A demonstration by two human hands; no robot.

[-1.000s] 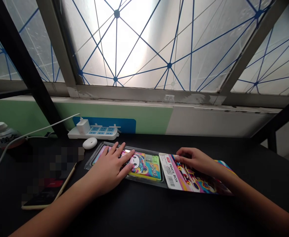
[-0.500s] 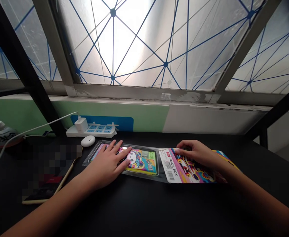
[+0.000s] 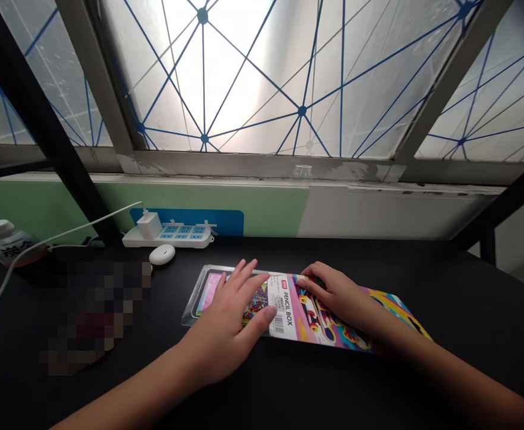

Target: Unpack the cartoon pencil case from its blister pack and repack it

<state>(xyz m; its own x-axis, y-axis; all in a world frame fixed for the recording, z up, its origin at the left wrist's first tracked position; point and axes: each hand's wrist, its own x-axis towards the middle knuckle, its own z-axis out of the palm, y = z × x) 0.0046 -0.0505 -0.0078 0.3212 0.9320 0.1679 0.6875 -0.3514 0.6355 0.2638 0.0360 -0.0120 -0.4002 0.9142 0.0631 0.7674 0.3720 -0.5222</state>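
A colourful printed card (image 3: 284, 328) marked "PENCIL BOX" lies flat on the black table, overlapping the right part of a clear plastic tray (image 3: 192, 298). Inside the tray, a pink and patterned pencil box (image 3: 209, 291) shows in part at the left. My left hand (image 3: 230, 322) is over the tray and the card's left edge, fingers spread and palm down. On the card's upper side, my right hand (image 3: 339, 297) has its fingers bent and gripping near the top edge. The fingertips' underside is hidden, and my hands cover parts of the pack.
Behind the pack stands a white power strip (image 3: 176, 240) with a white plug (image 3: 149, 226) and cable. A white rounded case (image 3: 162, 255) sits in front of it. At far left is a white-lidded jar (image 3: 11, 242). A pixelated patch (image 3: 100, 322) lies left of my arm.
The card has slid left across the tray, covering much of the pencil box, with my right hand moving along. The tray's left end is further right, and my left hand has shifted right.
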